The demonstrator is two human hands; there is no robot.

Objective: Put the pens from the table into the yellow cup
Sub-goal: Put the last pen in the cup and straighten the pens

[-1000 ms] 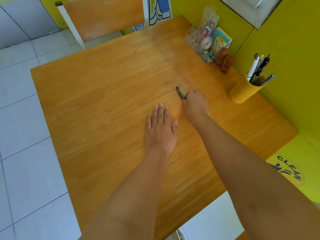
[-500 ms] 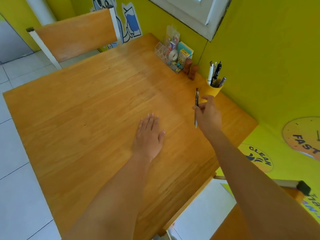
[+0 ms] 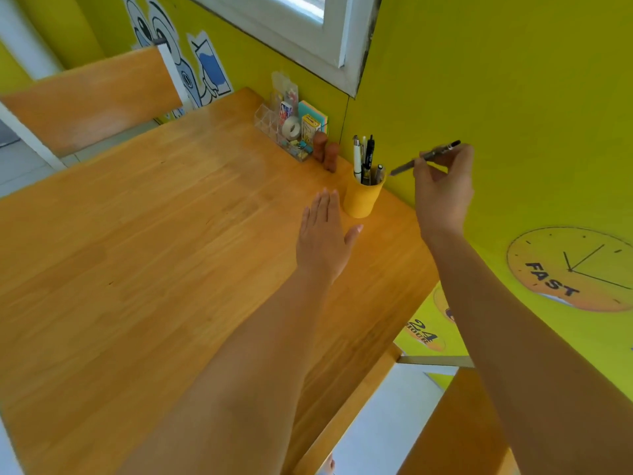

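Observation:
The yellow cup (image 3: 361,198) stands near the table's right edge by the green wall, with several pens (image 3: 365,159) upright in it. My right hand (image 3: 443,186) is raised to the right of the cup and pinches a dark grey pen (image 3: 423,157). That pen is tilted, its lower tip pointing at the cup's rim from the right. My left hand (image 3: 325,241) lies flat on the wooden table (image 3: 154,252), fingers together, just left of the cup and holding nothing.
A clear organiser (image 3: 291,132) with tape, clips and notes stands at the back by the wall. Two brown wooden pieces (image 3: 325,152) sit beside it. A wooden chair back (image 3: 89,97) is behind the table, another chair (image 3: 459,423) at lower right.
My right hand lifted the pen off the table and carried it up and right, level with the cup's rim. My left hand slid forward toward the cup. The view swung right.

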